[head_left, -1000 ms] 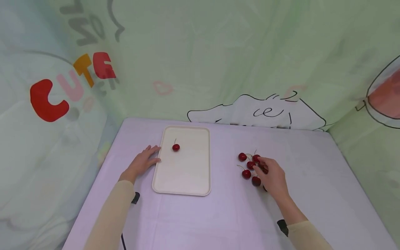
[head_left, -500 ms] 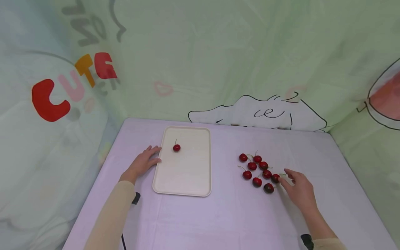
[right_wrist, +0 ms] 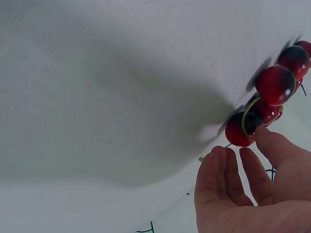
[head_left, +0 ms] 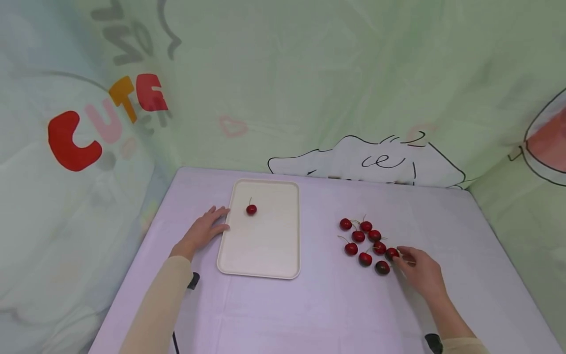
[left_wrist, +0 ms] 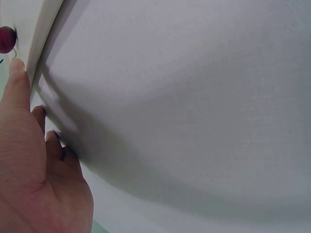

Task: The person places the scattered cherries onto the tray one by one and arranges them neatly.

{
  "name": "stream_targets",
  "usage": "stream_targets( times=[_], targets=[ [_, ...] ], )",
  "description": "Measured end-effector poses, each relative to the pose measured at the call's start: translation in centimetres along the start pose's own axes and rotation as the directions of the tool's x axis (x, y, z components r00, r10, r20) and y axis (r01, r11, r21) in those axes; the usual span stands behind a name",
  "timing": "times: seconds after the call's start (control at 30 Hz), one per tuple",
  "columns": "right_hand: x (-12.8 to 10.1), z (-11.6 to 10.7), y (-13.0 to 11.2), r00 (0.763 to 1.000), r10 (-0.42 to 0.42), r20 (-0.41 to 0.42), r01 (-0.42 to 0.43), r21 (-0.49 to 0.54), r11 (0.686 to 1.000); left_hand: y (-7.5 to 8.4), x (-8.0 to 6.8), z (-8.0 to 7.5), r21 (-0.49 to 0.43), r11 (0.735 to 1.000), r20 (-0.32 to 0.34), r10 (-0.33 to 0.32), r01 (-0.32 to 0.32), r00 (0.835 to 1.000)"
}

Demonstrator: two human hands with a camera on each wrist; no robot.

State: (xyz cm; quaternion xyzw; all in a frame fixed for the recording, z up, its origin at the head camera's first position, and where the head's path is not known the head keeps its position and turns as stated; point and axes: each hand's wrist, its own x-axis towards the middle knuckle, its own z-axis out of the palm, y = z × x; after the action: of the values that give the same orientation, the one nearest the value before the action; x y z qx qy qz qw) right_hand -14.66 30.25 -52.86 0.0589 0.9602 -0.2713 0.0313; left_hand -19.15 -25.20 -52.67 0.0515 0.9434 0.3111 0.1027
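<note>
Resting against the left rim of a pale rectangular tray (head_left: 265, 246), the person's left hand (head_left: 202, 231) has its fingers loosely spread and holds nothing. One lone cherry (head_left: 251, 210) sits in the tray, toward the far left part, its stem pointing away from the person. Across from it, over on the right side of the table (head_left: 274, 314), the right hand (head_left: 422, 274) has its thumb and fingertips at the rightmost cherry (head_left: 390, 253), with only a narrow space between them. Seen from the right wrist, the thumb tip looks to be against the fruit and the other fingertips are just beside it, though I cannot tell whether it is truly pinched. That fruit is at the edge of a loose cluster; eight other cherries (head_left: 358, 236) lie on the table near it, mostly to its left, several with thin stems showing. The tray lies flat, well apart from the cluster. Both arms wear cream sleeves (head_left: 152, 305), and a small black object (head_left: 193, 280) shows by the left wrist. A pale green cloth (head_left: 287, 88) hangs behind, and colourful letters (head_left: 72, 142) spell CUTE off to the left
</note>
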Motion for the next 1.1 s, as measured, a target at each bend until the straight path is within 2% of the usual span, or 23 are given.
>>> stream_targets(
  times=[0.67,0.93,1.1],
  targets=[
    [0.6,1.1,0.5,0.999,-0.036,-0.008,0.036,0.001,0.999,0.0,0.0,0.0,-0.016,1.000,0.004,0.000,0.001,1.000],
    [1.7,-0.3,-0.8,0.994,-0.069,-0.088,0.071,0.025,0.997,0.0,0.2,0.1,-0.002,1.000,0.010,-0.002,0.002,1.000],
    [3.2,-1.0,-2.7,0.986,-0.100,-0.130,0.108,0.060,0.992,-0.2,0.3,0.1,0.004,1.000,0.014,-0.020,0.020,1.000]
  ],
)
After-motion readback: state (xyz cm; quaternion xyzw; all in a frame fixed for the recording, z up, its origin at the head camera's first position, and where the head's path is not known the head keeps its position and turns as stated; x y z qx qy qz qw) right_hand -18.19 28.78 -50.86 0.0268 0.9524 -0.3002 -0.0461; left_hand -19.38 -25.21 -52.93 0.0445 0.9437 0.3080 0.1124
